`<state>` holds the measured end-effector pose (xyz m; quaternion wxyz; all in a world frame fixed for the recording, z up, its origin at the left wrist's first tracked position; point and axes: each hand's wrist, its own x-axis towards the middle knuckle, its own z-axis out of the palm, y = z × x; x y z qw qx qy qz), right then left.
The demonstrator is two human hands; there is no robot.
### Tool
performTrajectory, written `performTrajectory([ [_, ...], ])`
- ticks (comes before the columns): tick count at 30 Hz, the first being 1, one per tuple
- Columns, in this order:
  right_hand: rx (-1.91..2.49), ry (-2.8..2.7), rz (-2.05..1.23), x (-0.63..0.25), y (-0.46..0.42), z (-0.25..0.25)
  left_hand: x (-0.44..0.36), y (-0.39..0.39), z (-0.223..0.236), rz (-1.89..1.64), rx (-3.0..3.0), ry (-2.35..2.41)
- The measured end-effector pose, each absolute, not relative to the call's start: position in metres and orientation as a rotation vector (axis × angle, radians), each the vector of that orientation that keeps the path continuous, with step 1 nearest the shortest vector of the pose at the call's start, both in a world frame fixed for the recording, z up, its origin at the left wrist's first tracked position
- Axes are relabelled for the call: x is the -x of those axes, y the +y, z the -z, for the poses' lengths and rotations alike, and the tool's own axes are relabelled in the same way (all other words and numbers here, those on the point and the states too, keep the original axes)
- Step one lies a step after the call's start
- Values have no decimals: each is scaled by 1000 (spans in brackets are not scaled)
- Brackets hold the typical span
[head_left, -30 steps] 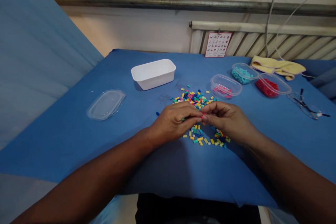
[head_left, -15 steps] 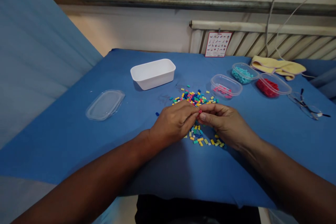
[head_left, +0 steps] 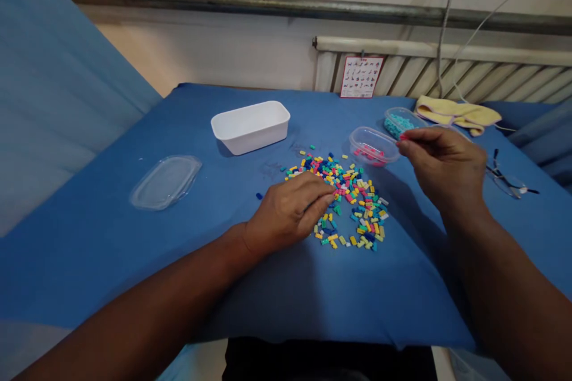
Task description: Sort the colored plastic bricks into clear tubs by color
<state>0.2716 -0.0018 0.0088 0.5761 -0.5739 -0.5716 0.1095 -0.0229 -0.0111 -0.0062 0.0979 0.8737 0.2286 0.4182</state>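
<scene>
My right hand (head_left: 449, 166) is raised at the right edge of the clear tub with pink bricks (head_left: 374, 153), pinching a small pink toy brick (head_left: 403, 137) between thumb and fingertips. Over the left side of a pile of small multicoloured toy bricks (head_left: 351, 178) rests my left hand (head_left: 292, 208), its thumb and fingers pressed together. Whatever may be between those fingertips is hidden. Yellow, blue, green, pink and white bricks lie scattered to the right of my left hand.
A white open bin (head_left: 252, 128) stands behind the pile. To the left lies a clear lid (head_left: 166, 181). A tub of turquoise bricks (head_left: 400, 122), a yellow cloth (head_left: 456, 112) and eyeglasses (head_left: 509, 181) are at the right; my right hand mostly covers another tub.
My hands were together over the pile with a pinkish-red brick at their fingertips. The right hand has moved right and up to the clear tub with a pink brick; the left stays by the pile.
</scene>
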Motion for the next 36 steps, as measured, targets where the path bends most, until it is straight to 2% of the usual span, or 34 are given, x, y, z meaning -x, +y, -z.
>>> performTrajectory([
  [6, 1430, -1589, 92, -309, 24, 10, 21, -12, 11, -967, -2710, 574],
  [14, 1437, -1769, 78, -304, 13, -6, 28, -8, 10, -930, -2769, 590],
  [16, 1423, -1827, -63, -301, -2, -18, 30, -7, 10, -939, -2783, 612],
  [20, 1289, -2263, -956, -290, -29, -36, 30, -6, 9, -917, -2785, 632],
  [22, 1301, -2384, -1177, -284, -35, -38, 29, -6, 9, -895, -2781, 628],
  [33, 1417, -2670, -711, -268, -43, -33, 29, -5, 9, -886, -2787, 623],
  [36, 1413, -2722, -676, -263, -47, -38, 29, -6, 9, -879, -2807, 625],
])
